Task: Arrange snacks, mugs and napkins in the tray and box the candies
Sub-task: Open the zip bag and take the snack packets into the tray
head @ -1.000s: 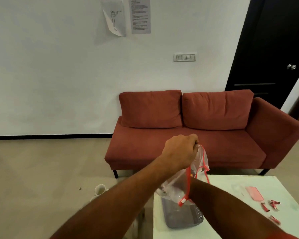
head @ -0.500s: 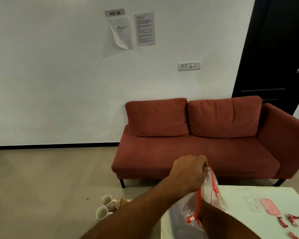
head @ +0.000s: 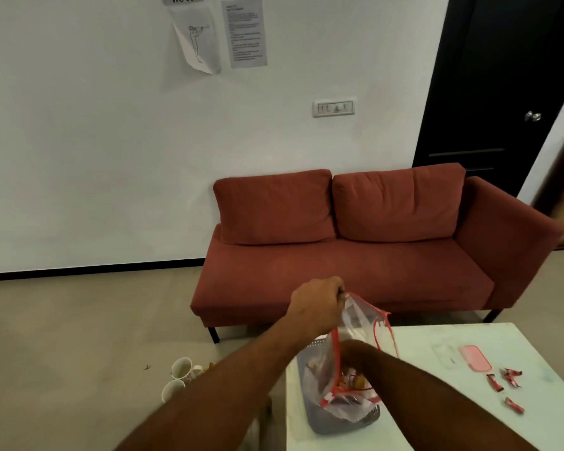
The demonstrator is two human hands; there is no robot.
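My left hand pinches the top edge of a clear plastic bag with a red zip rim and holds it up over a grey tray on the white table. My right hand is plunged into the bag's mouth, its fingers hidden among snack packets inside. Three red wrapped candies lie on the table to the right, beside a pink lid and a clear box. Two mugs stand on the floor to the left.
A red sofa stands against the white wall behind the table. A black door is at the upper right. Bare beige floor lies to the left.
The camera tilted down, so the table and tray show more. My right hand has pushed deeper into the bag. My left hand still holds the bag's top edge.
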